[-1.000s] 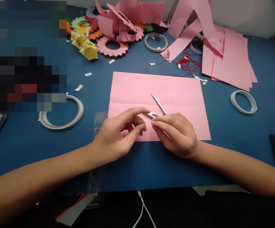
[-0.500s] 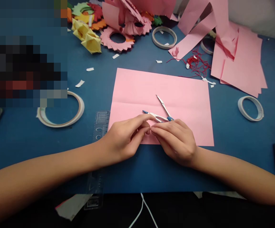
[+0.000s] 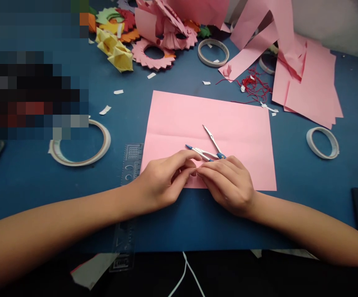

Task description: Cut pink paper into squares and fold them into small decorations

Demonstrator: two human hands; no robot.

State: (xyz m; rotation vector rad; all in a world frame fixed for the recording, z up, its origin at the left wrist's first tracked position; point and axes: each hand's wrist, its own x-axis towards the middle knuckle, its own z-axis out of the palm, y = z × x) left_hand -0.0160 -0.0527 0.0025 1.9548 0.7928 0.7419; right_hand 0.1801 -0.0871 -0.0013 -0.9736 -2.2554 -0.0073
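My left hand point(image 3: 169, 177) and my right hand point(image 3: 228, 185) meet fingertip to fingertip over the near edge of a pink paper sheet point(image 3: 179, 113). Both are closed in a pinch, and whatever lies between the fingertips is too small or hidden to name. Just beyond the fingers, a drawing compass point(image 3: 212, 140) with blue and white parts rests on the sheet with its legs apart. A faint crease crosses the paper. Partly under my left wrist, a clear plastic ruler point(image 3: 132, 154) runs along the sheet's left side.
Tape rolls point(image 3: 323, 143) lie right, left point(image 3: 104, 144) and behind point(image 3: 213, 53). Folded paper rings point(image 3: 140, 57), yellow paper pieces point(image 3: 119, 57), red thread point(image 3: 254, 84) and stacked pink paper point(image 3: 311, 99) cover the back. White scraps point(image 3: 105, 110) are scattered about. A white cord point(image 3: 185, 268) hangs in front.
Both hands keep nearly the same pinch, with only slight finger movement. The whole view has shifted a little; the objects on the table stay in place.
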